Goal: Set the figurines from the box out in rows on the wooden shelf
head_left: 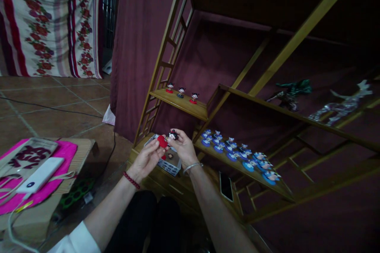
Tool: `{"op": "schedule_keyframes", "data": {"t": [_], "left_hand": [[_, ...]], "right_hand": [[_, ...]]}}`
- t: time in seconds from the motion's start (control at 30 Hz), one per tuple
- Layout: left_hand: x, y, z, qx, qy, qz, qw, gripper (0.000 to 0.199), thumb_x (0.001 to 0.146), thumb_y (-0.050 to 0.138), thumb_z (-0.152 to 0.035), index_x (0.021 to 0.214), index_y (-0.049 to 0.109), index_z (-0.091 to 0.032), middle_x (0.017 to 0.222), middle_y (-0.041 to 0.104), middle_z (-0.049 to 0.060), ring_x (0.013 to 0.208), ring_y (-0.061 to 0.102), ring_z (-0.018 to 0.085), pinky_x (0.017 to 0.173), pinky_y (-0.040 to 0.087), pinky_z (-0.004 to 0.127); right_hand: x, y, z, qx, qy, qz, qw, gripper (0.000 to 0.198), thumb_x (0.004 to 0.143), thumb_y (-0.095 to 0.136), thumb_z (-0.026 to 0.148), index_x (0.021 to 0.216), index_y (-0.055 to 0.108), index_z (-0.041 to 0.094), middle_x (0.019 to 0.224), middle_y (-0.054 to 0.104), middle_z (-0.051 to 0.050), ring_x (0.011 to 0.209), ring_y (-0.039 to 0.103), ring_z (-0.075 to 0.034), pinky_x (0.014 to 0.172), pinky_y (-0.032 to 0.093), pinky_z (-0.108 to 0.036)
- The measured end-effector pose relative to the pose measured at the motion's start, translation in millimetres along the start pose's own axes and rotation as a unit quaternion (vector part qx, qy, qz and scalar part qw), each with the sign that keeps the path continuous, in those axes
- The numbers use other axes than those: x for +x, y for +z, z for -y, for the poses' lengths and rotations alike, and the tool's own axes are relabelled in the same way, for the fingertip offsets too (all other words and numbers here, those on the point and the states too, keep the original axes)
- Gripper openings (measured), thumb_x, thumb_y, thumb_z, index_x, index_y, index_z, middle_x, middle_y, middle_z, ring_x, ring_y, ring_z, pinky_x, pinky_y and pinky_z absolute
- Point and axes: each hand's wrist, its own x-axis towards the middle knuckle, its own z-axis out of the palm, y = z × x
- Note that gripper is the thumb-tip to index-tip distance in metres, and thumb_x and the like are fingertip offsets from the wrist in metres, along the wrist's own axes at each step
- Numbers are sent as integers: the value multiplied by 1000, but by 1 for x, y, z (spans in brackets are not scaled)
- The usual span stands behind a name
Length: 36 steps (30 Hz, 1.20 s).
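Both my hands are on one small doll figurine [172,135] with black hair and a red round base, held tilted above an open box. My left hand [147,157] pinches the red base, while the fingers of my right hand [184,147] close around the head. Beneath them, the patterned box [170,168] holds at least one more doll [170,156] and something red, partly hidden by my hands. On the small wooden shelf [181,102] beyond, three similar dolls stand upright in a row: a red-based one [170,87], a dark-based one [181,92] and another red-based one [194,98].
Several blue-based figurines [233,150] line a lower shelf on the right. A phone [226,186] lies below them. Metallic animal sculptures [338,104] stand higher up. At left, a white power bank [40,174] with a cable rests on a pink cloth [67,151].
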Motion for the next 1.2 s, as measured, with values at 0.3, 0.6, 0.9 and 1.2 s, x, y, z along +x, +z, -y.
{"op": "schedule_keyframes", "data": {"t": [0.3, 0.6, 0.9, 1.2], "left_hand": [[5, 5, 6, 29, 5, 0, 1000, 20, 73, 60, -14, 93, 62, -11, 85, 65, 6, 74, 59, 12, 72, 47, 23], [7, 7, 7, 52, 3, 1, 999, 20, 75, 59, -16, 94, 61, -11, 91, 64, 7, 78, 60, 13, 76, 46, 24], [6, 9, 6, 63, -6, -7, 998, 17, 73, 61, -18, 88, 62, -10, 83, 64, 7, 74, 60, 12, 71, 46, 21], [5, 8, 6, 54, -14, -9, 998, 16, 73, 61, -18, 87, 62, -10, 83, 65, 6, 72, 60, 12, 69, 47, 21]], "right_hand": [[3, -10, 2, -13, -1, 18, 1000, 46, 54, 70, 28, 96, 53, 18, 84, 61, -1, 71, 58, -12, 66, 48, -26], [8, -15, 1, -27, -29, 54, 998, 43, 56, 69, 27, 96, 52, 20, 87, 61, -2, 81, 59, -15, 74, 47, -29], [9, -21, 3, -71, -58, 84, 992, 39, 60, 67, 24, 96, 53, 21, 85, 59, 0, 78, 57, -12, 74, 46, -27], [9, -23, 4, -65, -58, 106, 990, 39, 60, 67, 24, 96, 53, 22, 83, 58, 1, 76, 56, -11, 71, 46, -25]]}}
